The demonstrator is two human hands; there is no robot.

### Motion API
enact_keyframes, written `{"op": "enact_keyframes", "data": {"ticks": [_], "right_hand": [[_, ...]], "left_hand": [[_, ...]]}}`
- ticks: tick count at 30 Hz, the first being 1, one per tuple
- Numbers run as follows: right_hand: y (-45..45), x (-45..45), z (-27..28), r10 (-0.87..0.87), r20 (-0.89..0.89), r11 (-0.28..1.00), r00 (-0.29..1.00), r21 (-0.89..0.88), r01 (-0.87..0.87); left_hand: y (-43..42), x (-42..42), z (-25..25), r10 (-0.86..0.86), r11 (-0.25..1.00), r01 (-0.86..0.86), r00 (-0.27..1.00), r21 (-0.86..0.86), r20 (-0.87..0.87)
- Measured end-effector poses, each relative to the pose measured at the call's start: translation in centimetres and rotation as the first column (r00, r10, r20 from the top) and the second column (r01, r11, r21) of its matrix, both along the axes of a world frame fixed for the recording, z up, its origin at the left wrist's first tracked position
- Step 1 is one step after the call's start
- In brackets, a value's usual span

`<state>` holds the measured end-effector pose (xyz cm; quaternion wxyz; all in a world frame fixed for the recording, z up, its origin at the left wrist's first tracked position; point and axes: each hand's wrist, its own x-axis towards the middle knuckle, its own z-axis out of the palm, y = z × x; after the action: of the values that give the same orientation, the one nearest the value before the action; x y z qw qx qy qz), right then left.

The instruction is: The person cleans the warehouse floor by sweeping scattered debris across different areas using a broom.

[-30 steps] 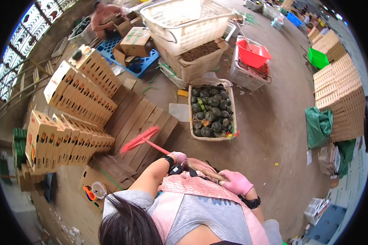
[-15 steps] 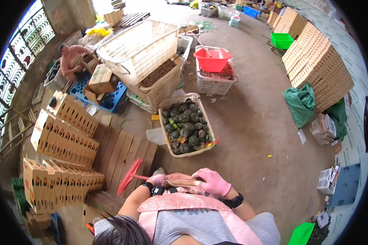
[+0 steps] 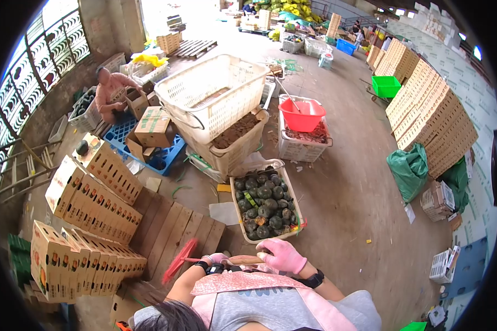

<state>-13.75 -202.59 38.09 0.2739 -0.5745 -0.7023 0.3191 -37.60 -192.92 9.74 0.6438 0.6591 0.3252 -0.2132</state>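
My right hand (image 3: 282, 256), in a pink glove, is closed around the end of a wooden handle in front of my apron. Lower on the same handle, my left hand (image 3: 217, 259), also pink-gloved, is closed and partly hidden by its wrist and a dark band. The handle belongs to what looks like a broom (image 3: 180, 260) with a red head, which is at the left over the wooden pallet (image 3: 174, 226). Just beyond my hands stands a cream crate (image 3: 302, 219) of dark green squashes (image 3: 264, 202).
Printed cartons (image 3: 96, 207) stand at the left. Large stacked white crates (image 3: 210, 105) rise ahead, beside a red basin (image 3: 302, 113) on another crate. A person (image 3: 111, 98) crouches by a blue pallet (image 3: 168, 157). At the right are carton stacks (image 3: 433, 118) and a green sack (image 3: 407, 174).
My view has tilted upward, so the crates and cartons appear lower and more of the far room shows. Both hands keep hold of the broom, whose handle now looks more level.
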Motion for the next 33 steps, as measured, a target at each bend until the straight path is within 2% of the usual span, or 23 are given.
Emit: {"op": "enact_keyframes", "data": {"ticks": [2, 3, 4, 5, 6, 7, 8, 9, 10, 11, 12, 13, 18, 21, 23, 26, 28, 29, 30, 32, 33], "right_hand": [[2.0, -1.4, 0.0, 0.017, 0.022, 0.997, 1.000, 0.073, -0.019], [2.9, -2.2, 0.1, 0.032, 0.011, 0.993, 0.999, 0.110, -0.033], [3.7, -3.1, 0.2, 0.051, -0.001, 0.988, 0.999, 0.143, -0.050], [4.6, -4.0, 0.4, 0.077, -0.003, 0.981, 0.997, 0.177, -0.075], [5.3, -4.8, 0.2, 0.101, -0.028, 0.978, 0.995, 0.186, -0.094], [5.9, -5.6, 0.7, 0.125, -0.023, 0.981, 0.992, 0.151, -0.120], [6.6, -6.3, 1.0, 0.165, -0.011, 0.979, 0.986, 0.124, -0.163], [7.2, -6.7, 0.2, 0.201, -0.029, 0.972, 0.979, 0.131, -0.196], [7.6, -7.2, -0.1, 0.209, -0.040, 0.975, 0.977, 0.081, -0.205], [8.3, -7.7, 0.4, 0.223, -0.014, 0.973, 0.975, 0.061, -0.221], [8.2, -8.0, 0.7, 0.218, 0.007, 0.975, 0.976, 0.027, -0.218], [8.3, -8.2, 0.6, 0.231, 0.004, 0.972, 0.973, 0.039, -0.231], [8.9, -9.0, 0.6, 0.234, -0.046, 0.970, 0.971, 0.080, -0.230], [10.0, -9.6, 1.2, 0.259, -0.083, 0.965, 0.962, 0.066, -0.254], [10.0, -9.6, 1.0, 0.262, -0.073, 0.964, 0.962, 0.060, -0.258], [10.9, -9.4, 0.8, 0.243, -0.051, 0.968, 0.969, 0.076, -0.239], [11.7, -8.8, 1.0, 0.244, -0.013, 0.968, 0.970, 0.063, -0.243], [11.9, -8.5, 0.7, 0.231, 0.014, 0.971, 0.973, 0.068, -0.231], [12.1, -8.2, 0.6, 0.224, 0.044, 0.972, 0.974, 0.059, -0.226], [12.6, -7.4, 0.5, 0.216, 0.105, 0.974, 0.971, 0.042, -0.221], [12.8, -7.0, 0.2, 0.206, 0.124, 0.976, 0.971, 0.049, -0.214]], "left_hand": [[1.2, -1.7, -1.8, 0.089, 0.993, -0.087, 0.996, -0.076, 0.029], [1.7, -2.3, -0.7, 0.139, 0.982, -0.130, 0.989, -0.136, 0.057], [1.7, -2.8, 0.3, 0.359, 0.842, -0.360, 0.930, -0.401, -0.082], [1.6, -2.9, 3.6, 0.426, 0.804, -0.428, 0.899, -0.413, -0.102], [2.3, -4.0, 1.3, 0.526, 0.297, -0.611, 0.746, -0.734, -0.408], [2.4, -5.2, -0.9, 0.523, 0.509, -0.547, 0.810, -0.665, -0.266], [2.7, -5.8, -1.0, 0.469, 0.724, -0.463, 0.874, -0.511, -0.127], [2.9, -6.4, -1.0, 0.378, 0.883, -0.370, 0.925, -0.289, -0.031], [2.9, -6.6, 0.1, 0.219, 0.976, -0.219, 0.976, -0.003, 0.003], [3.0, -6.6, 5.5, 0.109, 0.987, -0.106, 0.994, 0.117, -0.026], [3.1, -6.9, 3.5, -0.011, 0.984, 0.011, 1.000, 0.180, 0.000], [2.7, -6.9, 1.6, -0.008, 0.988, 0.003, 0.999, 0.154, 0.033], [3.3, -7.1, 0.3, 0.157, 0.987, -0.161, 0.975, 0.015, 0.159], [3.3, -8.9, -0.1, 0.220, 0.975, -0.212, 0.963, -0.068, 0.154], [3.7, -9.9, -1.1, 0.195, 0.980, -0.185, 0.970, -0.079, 0.143], [3.9, -10.7, -5.3, 0.129, 0.990, -0.112, 0.964, -0.084, 0.232], [4.9, -9.5, -1.5, 0.009, 0.997, -0.024, 0.980, 0.072, 0.197], [5.4, -8.8, 0.4, 0.004, 0.997, -0.016, 0.988, 0.079, 0.154], [5.4, -8.6, 0.2, 0.059, 0.990, -0.084, 0.976, 0.112, 0.209], [6.1, -7.7, 1.1, -0.067, 0.983, 0.048, 0.993, 0.179, 0.100], [6.3, -7.4, 1.1, -0.092, 0.978, 0.065, 0.987, 0.201, 0.129]]}}
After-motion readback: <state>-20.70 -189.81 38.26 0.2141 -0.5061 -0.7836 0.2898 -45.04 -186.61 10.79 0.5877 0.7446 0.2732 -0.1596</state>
